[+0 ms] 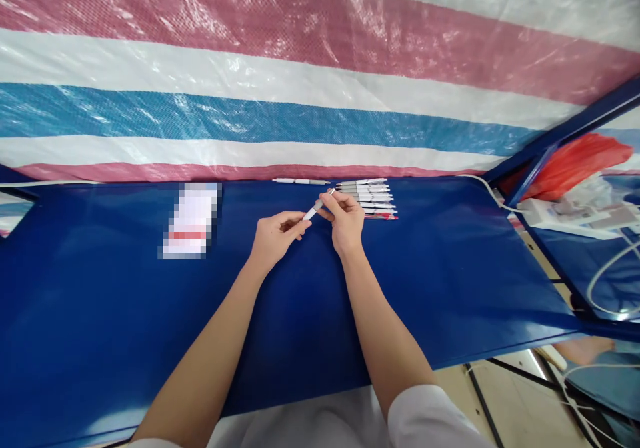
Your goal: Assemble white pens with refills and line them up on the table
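Between my two hands, just above the blue table, is a white and grey pen (314, 209), tilted up to the right. My left hand (277, 237) pinches its lower white end. The fingers of my right hand (346, 220) close around its upper grey end. Behind and to the right of my right hand lies a row of several pens (375, 195), mostly white and grey, with a red one (383, 217) at the near side. Another white and grey pen (301, 181) lies alone by the table's back edge.
A blurred white and red rectangular item (191, 221) lies left on the blue table (125, 315). Striped plastic sheeting (300, 81) hangs behind. At right are a white power strip (565, 218), a red plastic bag (580, 165), cables and a blue metal frame. Part of another person shows lower right.
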The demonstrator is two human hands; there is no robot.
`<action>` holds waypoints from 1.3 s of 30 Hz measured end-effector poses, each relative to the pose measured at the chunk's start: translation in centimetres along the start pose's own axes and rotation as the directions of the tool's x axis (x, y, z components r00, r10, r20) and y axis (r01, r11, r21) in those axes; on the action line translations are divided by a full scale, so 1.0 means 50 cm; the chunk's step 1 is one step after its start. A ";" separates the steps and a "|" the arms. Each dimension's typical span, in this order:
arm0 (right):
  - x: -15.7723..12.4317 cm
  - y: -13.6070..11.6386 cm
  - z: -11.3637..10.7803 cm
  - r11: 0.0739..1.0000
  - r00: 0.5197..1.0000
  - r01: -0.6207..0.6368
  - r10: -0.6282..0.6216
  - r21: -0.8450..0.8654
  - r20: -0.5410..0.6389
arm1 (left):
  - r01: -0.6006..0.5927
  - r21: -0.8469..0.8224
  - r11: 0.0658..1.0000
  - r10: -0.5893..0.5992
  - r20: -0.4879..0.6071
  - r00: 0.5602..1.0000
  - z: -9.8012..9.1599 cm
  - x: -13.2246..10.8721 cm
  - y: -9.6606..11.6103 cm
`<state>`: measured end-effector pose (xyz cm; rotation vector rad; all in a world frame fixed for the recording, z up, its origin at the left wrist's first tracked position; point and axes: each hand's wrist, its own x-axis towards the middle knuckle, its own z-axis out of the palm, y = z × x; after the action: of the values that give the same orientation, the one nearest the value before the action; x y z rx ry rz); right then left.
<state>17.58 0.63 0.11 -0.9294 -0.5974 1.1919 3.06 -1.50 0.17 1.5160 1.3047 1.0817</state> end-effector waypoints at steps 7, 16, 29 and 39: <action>-0.004 0.000 0.004 0.995 1.000 0.010 -0.008 -0.098 0.026 | 0.113 -0.085 0.990 -0.103 0.114 0.988 -0.018 -0.002 0.013; -0.011 -0.004 0.009 0.996 0.994 0.012 -0.003 -0.083 0.107 | 0.265 -0.243 0.933 -0.178 0.329 0.928 -0.033 -0.006 0.016; -0.006 -0.003 0.005 0.998 0.993 -0.046 0.052 -0.053 0.110 | 0.306 -0.209 0.929 -0.231 0.320 0.919 -0.047 -0.009 0.009; -0.004 -0.005 0.009 0.998 0.997 -0.059 0.058 0.022 0.050 | 0.189 -0.059 0.980 -0.157 0.352 0.923 -0.062 0.033 0.035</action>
<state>17.30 0.56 0.54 -0.9048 -0.5980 1.2746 0.68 0.15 2.86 1.4163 1.1031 0.7119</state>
